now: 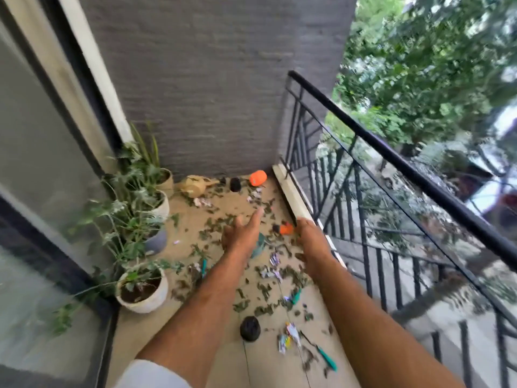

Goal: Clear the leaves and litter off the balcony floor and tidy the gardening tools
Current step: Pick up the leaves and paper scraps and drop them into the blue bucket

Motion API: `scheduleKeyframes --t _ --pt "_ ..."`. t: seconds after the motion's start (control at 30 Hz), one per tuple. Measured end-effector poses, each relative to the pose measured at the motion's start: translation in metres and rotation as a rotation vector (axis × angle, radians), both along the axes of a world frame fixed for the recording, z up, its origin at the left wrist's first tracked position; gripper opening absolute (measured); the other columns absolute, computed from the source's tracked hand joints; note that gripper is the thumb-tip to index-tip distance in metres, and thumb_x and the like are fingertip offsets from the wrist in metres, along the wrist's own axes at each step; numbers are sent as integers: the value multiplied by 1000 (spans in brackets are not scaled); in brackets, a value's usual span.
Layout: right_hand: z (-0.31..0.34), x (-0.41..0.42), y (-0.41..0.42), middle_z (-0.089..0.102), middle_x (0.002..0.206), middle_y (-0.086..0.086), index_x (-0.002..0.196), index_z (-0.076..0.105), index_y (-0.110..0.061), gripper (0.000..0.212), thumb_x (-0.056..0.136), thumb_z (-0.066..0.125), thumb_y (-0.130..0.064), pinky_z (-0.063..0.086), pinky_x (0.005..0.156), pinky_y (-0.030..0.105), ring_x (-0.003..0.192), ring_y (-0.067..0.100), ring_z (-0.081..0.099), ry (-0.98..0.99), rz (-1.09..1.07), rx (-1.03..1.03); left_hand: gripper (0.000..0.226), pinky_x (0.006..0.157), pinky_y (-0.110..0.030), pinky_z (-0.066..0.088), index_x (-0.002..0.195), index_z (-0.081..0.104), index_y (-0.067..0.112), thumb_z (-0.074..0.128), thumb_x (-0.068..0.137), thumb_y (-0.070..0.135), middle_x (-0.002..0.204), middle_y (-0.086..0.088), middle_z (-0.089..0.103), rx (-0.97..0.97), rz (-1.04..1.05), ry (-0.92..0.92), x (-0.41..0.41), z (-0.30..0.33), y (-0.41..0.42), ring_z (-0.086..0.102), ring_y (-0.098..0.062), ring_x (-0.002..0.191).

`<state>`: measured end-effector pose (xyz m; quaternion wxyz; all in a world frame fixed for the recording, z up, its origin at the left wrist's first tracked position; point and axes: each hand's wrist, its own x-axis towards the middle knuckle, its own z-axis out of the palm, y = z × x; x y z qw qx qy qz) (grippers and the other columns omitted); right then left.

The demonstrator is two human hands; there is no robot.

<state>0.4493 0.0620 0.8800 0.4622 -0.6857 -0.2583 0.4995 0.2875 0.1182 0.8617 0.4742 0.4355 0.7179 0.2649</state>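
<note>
4 potted plants [142, 287] stand in a row along the left edge of the balcony floor [179, 326], beside a glass sliding door [42, 163]. A grey wall [209, 79] closes the far end, where a tan watering can [195, 186], a small black pot [235, 184] and an orange cup [258, 178] on its side lie near the corner. Dry leaves [223, 222] and scraps of paper litter [286, 336] are scattered across the floor, with a black ball of twine [249, 328] near the bottom and a green-handled tool [326, 357] to its right. Both bare arms reach forward over the mess. The left hand [242, 233] is held flat with straight fingers, holding nothing. The right hand [310, 236] has relaxed fingers and is also empty, just beside an orange-handled tool [285, 228]. A black railing [391, 152] runs along the right side, with green trees [419, 65] beyond.
</note>
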Motion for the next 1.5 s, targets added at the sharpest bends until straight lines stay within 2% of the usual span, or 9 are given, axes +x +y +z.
scheduleKeyframes --t 0.07,0.17,0.27,0.37,0.53,0.8,1.13,1.4,1.5 --pt "-1 13 -19 67 129 3 104 70 -29 31 99 52 -54 52 91 46 111 24 62 52 -66 -60 137 123 -59 32 161 39 35 36 50 114 169 -11 32 -68 -27 -19 11 -31 1 34 -37 152" --pt "-22 35 -39 64 129 15 103 67 -23 26 107 49 -41 48 104 54 115 32 62 61 -144 -102 133 122 -58 34 160 39 38 42 51 113 171 -8 26 -144 -36 -55 27 -59 -13 32 -37 153" --pt "-44 50 -51 64 113 2 95 62 -28 20 105 50 -41 50 88 42 101 19 60 74 -198 -153 124 126 -57 30 162 39 37 44 60 108 175 -5 11 -166 -45 -18 39 -76 -25 21 -37 157" --pt "-66 62 -54 62 121 -3 91 63 -32 19 101 51 -42 46 90 45 112 21 55 82 -169 -190 131 124 -58 33 162 36 38 43 53 109 174 -6 17 -204 -44 -33 48 -93 -32 23 -37 157" --pt "-93 94 -50 62 127 -7 100 61 -37 17 100 52 -51 46 103 49 120 20 55 141 -114 -218 123 124 -61 30 160 37 40 48 57 107 175 -3 4 -229 -25 -14 64 -106 -35 16 -35 159" --pt "-176 163 -56 66 126 -10 124 63 -36 29 101 55 -51 50 97 45 121 18 59 158 -131 -331 122 119 -56 39 156 44 37 56 55 105 166 -3 32 -248 -27 -1 104 -174 -40 37 -29 150" --pt "-349 224 -121 72 125 -9 134 64 -37 30 104 57 -34 53 101 50 121 18 64 193 -366 -573 98 112 -51 49 148 50 42 67 65 91 155 1 48 -416 -195 47 124 -365 -49 53 -24 135" --pt "-567 232 -181 69 130 2 133 65 -28 36 101 61 -11 52 105 51 118 22 65 133 -364 -726 110 113 -48 47 157 42 37 62 59 83 161 -4 45 -446 -461 203 144 -549 -21 51 -28 140" --pt "-650 236 -210 69 126 8 139 61 -24 43 101 60 -4 53 104 54 118 26 64 112 -350 -802 90 108 -45 48 157 43 37 72 78 68 161 -5 43 -426 -609 281 150 -627 -18 50 -27 140"
